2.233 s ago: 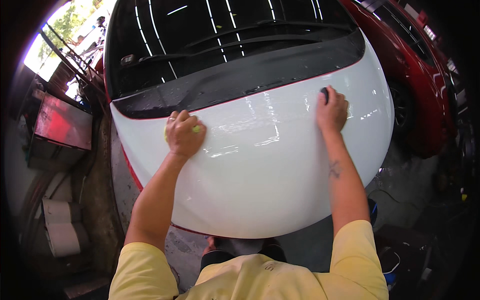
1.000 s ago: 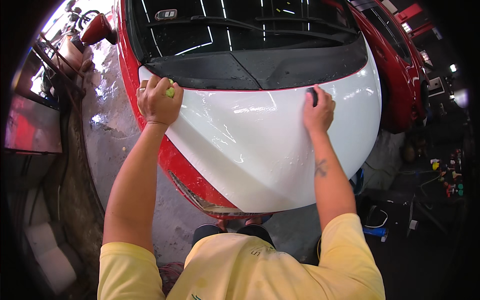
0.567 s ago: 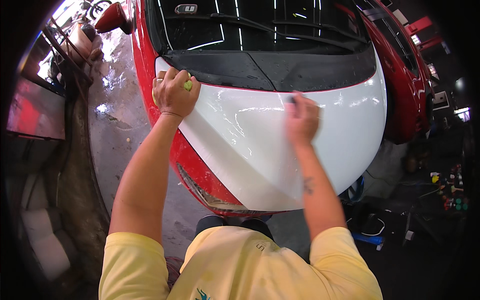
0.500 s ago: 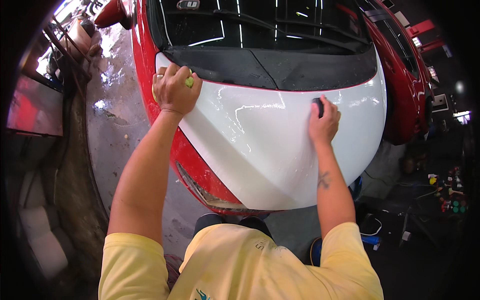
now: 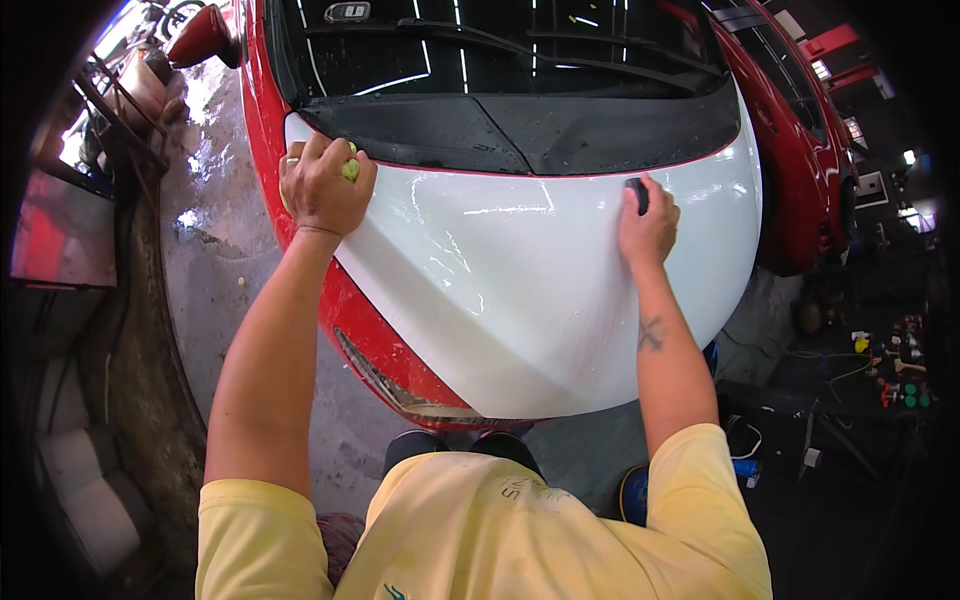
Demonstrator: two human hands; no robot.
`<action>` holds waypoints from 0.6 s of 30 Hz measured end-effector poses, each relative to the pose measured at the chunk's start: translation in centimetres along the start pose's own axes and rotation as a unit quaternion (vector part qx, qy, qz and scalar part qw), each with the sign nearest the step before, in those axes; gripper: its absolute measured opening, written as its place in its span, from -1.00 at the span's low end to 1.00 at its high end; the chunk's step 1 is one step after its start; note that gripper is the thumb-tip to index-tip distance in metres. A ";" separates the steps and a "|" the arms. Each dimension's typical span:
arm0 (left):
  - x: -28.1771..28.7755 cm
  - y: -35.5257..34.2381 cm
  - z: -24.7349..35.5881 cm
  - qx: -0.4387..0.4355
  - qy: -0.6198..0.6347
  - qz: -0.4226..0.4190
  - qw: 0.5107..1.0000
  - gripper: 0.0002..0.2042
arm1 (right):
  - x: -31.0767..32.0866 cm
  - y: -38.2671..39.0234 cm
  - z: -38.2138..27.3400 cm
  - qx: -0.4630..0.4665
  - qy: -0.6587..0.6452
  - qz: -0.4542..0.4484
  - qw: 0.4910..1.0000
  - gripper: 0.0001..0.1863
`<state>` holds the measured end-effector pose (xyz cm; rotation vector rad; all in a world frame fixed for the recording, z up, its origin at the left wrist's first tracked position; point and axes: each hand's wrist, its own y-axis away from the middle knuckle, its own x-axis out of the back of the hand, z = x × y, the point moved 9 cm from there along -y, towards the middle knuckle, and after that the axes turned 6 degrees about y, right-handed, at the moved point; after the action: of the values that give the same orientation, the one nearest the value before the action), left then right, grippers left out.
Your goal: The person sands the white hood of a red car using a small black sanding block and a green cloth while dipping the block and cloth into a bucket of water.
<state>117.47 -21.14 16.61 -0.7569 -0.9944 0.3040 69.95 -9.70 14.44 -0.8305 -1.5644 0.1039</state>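
Note:
Before me is the white bonnet of a red car, glossy and streaked with wet-looking reflections. At its far left corner, by the base of the windscreen, my left hand is closed round a crumpled yellow-green cloth, most of it hidden by the fingers. My right hand rests on the right half of the bonnet near its rear edge. Between its thumb and fingers it grips a small black block, pressed against the white surface.
A black cowl panel and the dark windscreen with wipers lie beyond the bonnet. Another red car stands close on the right. The red side mirror juts out left over wet concrete. Assorted gear lies at right.
My right hand has slid the black block a little toward the windscreen and rightward on the bonnet. The left hand stays at the corner with the cloth; the whole view has shifted slightly.

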 end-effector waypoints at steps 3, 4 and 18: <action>-0.2 0.3 0.2 -0.002 -0.007 -0.002 1.000 -0.84 | -1.1 2.7 -6.0 -0.008 -0.067 0.007 0.998 -0.62; -0.4 0.0 0.3 -0.003 -0.006 0.000 1.000 -0.84 | -1.0 5.0 -10.6 0.035 -0.106 0.010 0.994 -0.61; -0.3 0.0 0.7 -0.018 -0.022 -0.017 0.999 -0.85 | -0.8 2.3 -2.8 -0.071 -0.013 0.015 0.997 -0.70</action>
<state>116.75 -21.06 16.63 -0.7675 -1.0555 0.2739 73.38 -9.53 13.15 -0.9665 -1.5983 0.0255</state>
